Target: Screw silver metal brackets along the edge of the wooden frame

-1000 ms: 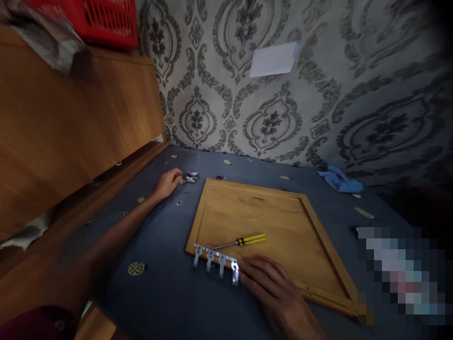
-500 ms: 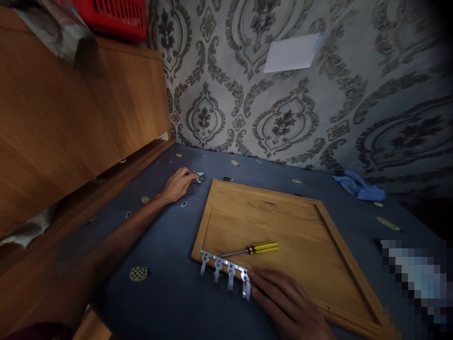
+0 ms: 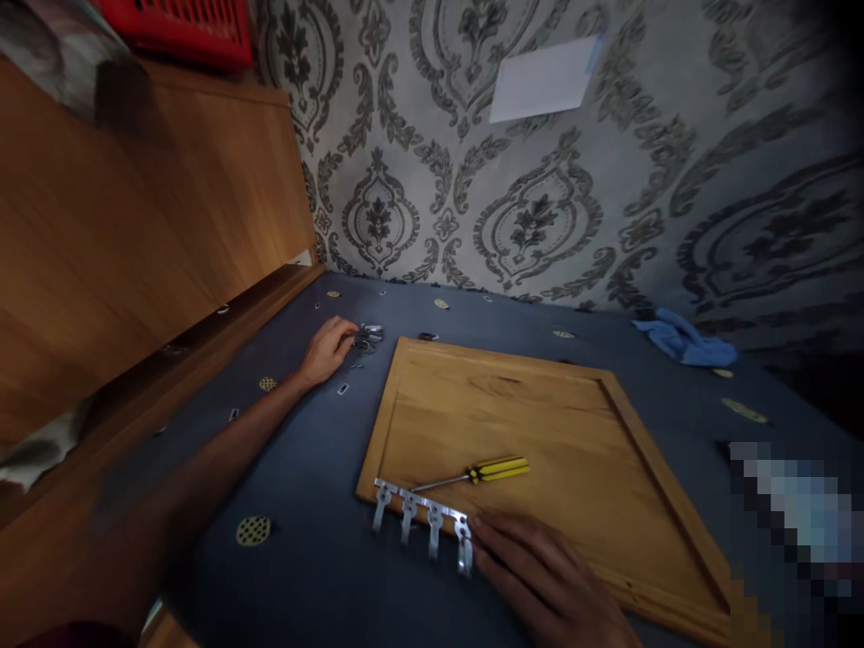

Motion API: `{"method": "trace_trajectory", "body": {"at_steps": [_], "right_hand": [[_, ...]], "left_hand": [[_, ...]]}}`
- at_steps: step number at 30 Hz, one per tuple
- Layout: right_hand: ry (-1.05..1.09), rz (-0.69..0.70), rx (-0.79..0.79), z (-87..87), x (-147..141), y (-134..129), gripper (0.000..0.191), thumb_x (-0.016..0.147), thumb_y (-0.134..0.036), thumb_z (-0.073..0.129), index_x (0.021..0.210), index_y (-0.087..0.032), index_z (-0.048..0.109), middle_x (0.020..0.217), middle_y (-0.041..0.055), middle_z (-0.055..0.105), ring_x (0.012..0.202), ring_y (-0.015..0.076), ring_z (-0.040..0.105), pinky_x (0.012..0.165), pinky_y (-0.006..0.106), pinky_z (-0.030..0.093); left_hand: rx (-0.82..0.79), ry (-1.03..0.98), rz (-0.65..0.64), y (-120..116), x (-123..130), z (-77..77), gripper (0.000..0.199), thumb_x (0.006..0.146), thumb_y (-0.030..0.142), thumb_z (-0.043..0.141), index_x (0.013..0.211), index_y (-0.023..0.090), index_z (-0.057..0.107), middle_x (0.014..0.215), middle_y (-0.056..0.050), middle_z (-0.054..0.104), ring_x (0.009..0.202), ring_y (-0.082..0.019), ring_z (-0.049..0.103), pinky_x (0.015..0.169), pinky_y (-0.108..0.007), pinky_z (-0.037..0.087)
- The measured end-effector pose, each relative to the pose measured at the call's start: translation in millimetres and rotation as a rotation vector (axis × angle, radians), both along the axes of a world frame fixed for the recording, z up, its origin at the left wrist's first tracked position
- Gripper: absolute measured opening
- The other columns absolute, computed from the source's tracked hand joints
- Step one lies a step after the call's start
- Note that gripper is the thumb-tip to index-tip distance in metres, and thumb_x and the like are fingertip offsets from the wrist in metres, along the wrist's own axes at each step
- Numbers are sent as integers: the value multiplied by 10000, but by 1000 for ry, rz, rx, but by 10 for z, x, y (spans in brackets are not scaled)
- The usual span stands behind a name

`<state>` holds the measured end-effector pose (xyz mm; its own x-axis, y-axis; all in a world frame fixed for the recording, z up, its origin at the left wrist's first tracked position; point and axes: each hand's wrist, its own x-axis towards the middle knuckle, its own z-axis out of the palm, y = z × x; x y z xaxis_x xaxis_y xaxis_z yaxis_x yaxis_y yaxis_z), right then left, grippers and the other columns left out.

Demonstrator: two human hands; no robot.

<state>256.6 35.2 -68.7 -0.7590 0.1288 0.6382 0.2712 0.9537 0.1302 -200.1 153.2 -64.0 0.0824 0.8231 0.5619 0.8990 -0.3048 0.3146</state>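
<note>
My left hand point(image 3: 328, 349) reaches to a small pile of metal pieces point(image 3: 368, 337) on the dark blue patterned surface, its fingers bent at the pile's left edge. What the fingertips hold, if anything, is too small to tell. My right hand point(image 3: 550, 576) lies with fingers stretched over the near edge of a framed wooden panel point(image 3: 513, 414), its fingertips touching the right end of a metal strip with hanging tabs point(image 3: 432, 513). That strip lies along the panel's near left edge. A yellow and black screwdriver point(image 3: 498, 469) rests on the panel, its tip beside the strip.
Wooden cabinets point(image 3: 168, 198) stand on the left with a red basket point(image 3: 195, 31) on top. A blue cloth point(image 3: 685, 340) lies at the back right, and a blurred-out object point(image 3: 796, 504) is at the right. Behind is a patterned wall point(image 3: 445, 180).
The view has shifted slightly. My left hand has drawn back a little to the left from the metal pieces. My right hand stays by the strip.
</note>
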Motion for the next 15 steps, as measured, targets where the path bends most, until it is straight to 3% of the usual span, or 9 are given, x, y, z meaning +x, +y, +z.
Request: {"method": "trace_trajectory", "body": {"at_steps": [4, 15], "right_hand": [[-53, 11, 35, 14, 32, 27, 420, 1162, -225, 401, 1250, -224, 811, 1215, 38, 855, 1145, 197, 758, 986, 330, 611], [-86, 25, -101, -33, 136, 2, 394, 1146, -265, 489, 1474, -250, 707, 1309, 49, 831, 1235, 213, 764, 1063, 349, 630]], "left_hand": [[-30, -76, 50, 67, -121, -40, 351, 1077, 382, 710, 1355, 170, 677, 1351, -118, 704, 1147, -263, 729, 978, -475, 651], [-217, -101, -125, 24, -276, 52, 346, 1072, 383, 718, 1339, 167, 684, 1332, -114, 711, 1130, -258, 733, 966, -468, 654]]}}
